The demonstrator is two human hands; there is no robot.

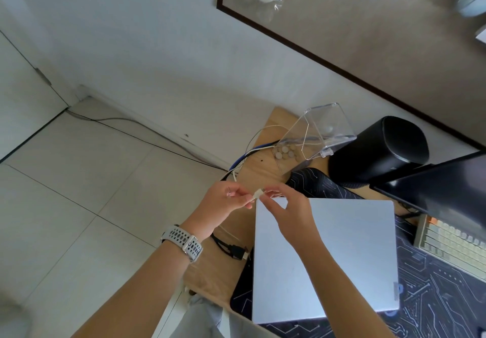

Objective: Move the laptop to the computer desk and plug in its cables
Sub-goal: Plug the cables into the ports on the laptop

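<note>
The closed silver laptop lies flat on the dark circuit-pattern desk mat on the wooden desk. Just above the laptop's far left corner, my left hand and my right hand pinch the two ends of a small white cable plug between their fingertips. Its white cable runs off behind the left hand. A black cable with a plug lies on the desk beside the laptop's left edge, under my left wrist.
A black cylindrical speaker and a clear plastic box stand at the desk's back. A dark monitor and a keyboard sit right of the laptop. Several cables hang over the desk's left end above tiled floor.
</note>
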